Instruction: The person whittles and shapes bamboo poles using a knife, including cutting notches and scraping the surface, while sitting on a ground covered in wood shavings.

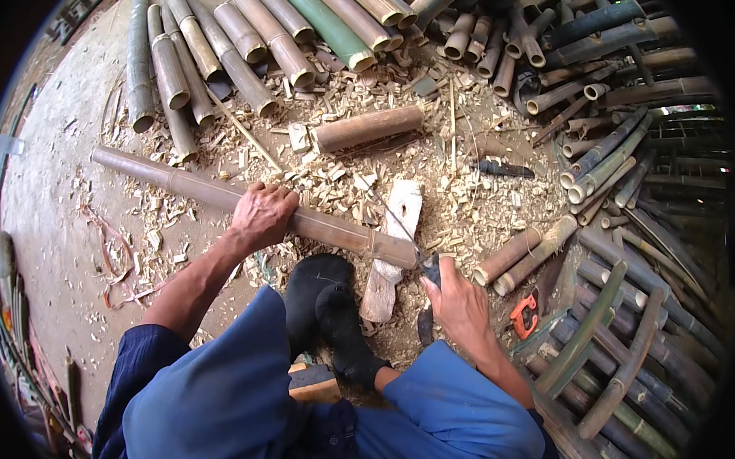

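Observation:
My left hand (266, 210) is wrapped over the middle of a brown bamboo pole (180, 183), which slants across in front of me. The pole's right end rests over a pale, chipped wood block (405, 205) on the floor. My right hand (461, 305) is closed round the dark handle of a narrow-bladed knife (395, 220). Its thin blade points away from me, up and to the left, close beside the pole's right end. Whether the blade touches the bamboo I cannot tell.
Pale wood chips (341, 178) cover the floor. A short bamboo piece (368, 129) lies beyond the pole. Cut bamboo lengths (241, 76) line the far side, with more bamboo (631, 358) stacked at right. An orange-handled saw (524, 315) lies right of my right hand. My black-covered feet (317, 292) are below the pole.

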Tool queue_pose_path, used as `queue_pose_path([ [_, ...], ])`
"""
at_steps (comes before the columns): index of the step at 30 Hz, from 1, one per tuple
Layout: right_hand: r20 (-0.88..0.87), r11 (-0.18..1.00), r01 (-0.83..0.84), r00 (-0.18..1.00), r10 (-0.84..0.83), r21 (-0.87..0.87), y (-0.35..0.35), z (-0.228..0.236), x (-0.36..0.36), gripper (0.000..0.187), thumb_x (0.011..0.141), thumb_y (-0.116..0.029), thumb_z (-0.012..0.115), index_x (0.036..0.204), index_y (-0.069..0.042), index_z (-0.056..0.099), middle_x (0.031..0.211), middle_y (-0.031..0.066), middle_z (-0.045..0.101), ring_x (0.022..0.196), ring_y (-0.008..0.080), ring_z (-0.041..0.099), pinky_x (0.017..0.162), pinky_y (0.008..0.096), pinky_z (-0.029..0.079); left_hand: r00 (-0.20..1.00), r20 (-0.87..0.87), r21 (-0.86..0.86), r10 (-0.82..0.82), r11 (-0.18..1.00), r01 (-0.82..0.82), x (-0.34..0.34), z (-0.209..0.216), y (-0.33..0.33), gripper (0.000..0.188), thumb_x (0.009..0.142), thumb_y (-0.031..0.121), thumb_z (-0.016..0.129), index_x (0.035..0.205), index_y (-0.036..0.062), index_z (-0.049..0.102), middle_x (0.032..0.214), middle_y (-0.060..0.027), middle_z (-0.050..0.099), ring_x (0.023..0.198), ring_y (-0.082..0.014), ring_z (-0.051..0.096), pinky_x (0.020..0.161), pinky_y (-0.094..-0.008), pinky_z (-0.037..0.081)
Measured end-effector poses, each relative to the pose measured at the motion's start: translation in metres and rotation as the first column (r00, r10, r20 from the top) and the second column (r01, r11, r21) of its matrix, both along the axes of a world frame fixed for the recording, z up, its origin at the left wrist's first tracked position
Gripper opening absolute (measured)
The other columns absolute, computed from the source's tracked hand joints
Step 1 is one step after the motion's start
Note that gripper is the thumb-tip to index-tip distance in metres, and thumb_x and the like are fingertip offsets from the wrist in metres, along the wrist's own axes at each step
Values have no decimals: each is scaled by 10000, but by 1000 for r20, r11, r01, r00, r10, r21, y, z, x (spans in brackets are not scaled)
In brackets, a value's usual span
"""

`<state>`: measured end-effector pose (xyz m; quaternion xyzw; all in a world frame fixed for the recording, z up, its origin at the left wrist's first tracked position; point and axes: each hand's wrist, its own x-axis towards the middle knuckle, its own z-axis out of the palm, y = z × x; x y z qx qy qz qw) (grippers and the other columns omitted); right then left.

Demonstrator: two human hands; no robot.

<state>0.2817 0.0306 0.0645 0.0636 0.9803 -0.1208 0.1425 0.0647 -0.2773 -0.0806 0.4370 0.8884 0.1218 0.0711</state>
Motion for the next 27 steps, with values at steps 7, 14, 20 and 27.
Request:
queue_pose_path([
  [7, 161, 996, 89, 983, -92, 29, 11, -38, 16, 326, 1011, -215, 674, 1115, 6, 458, 761, 228, 668, 563, 338, 683, 505, 457, 560, 999, -12, 14, -31, 999, 31, -2, 1, 4, 184, 754, 122, 680, 919, 78, 610, 893, -102, 649, 903, -287, 672, 853, -427, 494],
  [14, -207, 992, -38, 978, 12, -123, -16, 23, -12, 345, 997, -231, 689, 1131, 1, 472, 772, 232, 665, 558, 353, 684, 507, 447, 559, 994, -111, 59, 6, 998, 1, 0, -6, -1, 170, 759, 129, 670, 907, 82, 598, 860, -93, 622, 872, -271, 658, 836, -409, 480],
  [20, 278, 986, 124, 949, -150, 108, 20, -52, 6, 288, 1050, -230, 606, 1130, 22, 494, 722, 199, 653, 541, 316, 674, 501, 406, 547, 993, -116, 45, 6, 999, -1, 5, -6, 1, 174, 757, 136, 670, 904, 81, 594, 866, -91, 619, 871, -267, 652, 830, -402, 473],
  [27, -212, 976, -19, 977, -29, -219, -18, 32, -11, 323, 1045, -249, 627, 1165, 17, 490, 756, 212, 671, 612, 375, 705, 573, 466, 563, 965, -255, 149, 66, 988, -28, 15, -16, -4, 150, 825, 142, 651, 943, 79, 584, 904, -90, 603, 906, -262, 637, 875, -419, 478],
])
